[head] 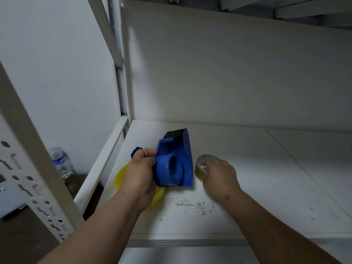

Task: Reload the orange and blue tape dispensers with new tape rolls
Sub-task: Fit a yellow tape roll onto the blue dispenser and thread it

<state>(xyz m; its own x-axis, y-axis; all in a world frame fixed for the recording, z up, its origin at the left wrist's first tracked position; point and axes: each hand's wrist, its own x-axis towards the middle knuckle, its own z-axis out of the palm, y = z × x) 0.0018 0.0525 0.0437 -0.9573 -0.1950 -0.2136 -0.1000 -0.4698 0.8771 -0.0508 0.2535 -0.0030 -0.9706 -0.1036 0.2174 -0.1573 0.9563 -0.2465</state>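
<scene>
The left hand (142,168) has its grip closed on the blue tape dispenser (175,161), thumb and fingers pinching the near left edge of the body so that the empty round hub faces toward the right, tilted up off the white shelf (247,187). The dispenser's long axis runs away from the person, with the toothed cutting blade at the far end and the hub at the near end. Just to the right of it, the right hand (219,172) rests over a clear tape roll (203,164) that sits on the shelf, fingers curled onto its top and rim; the roll seems gripped, though blur keeps the exact finger placement unclear. The roll lies just beside the hub's open side, so the right hand is the nearer one to bring it across, probably sideways to the left and onto the hub. A yellow round thing (122,178) lies under the left wrist, mostly hidden. A plastic water bottle (61,162) stands low at the left; its label is too blurred to read, and no other writing shows
</scene>
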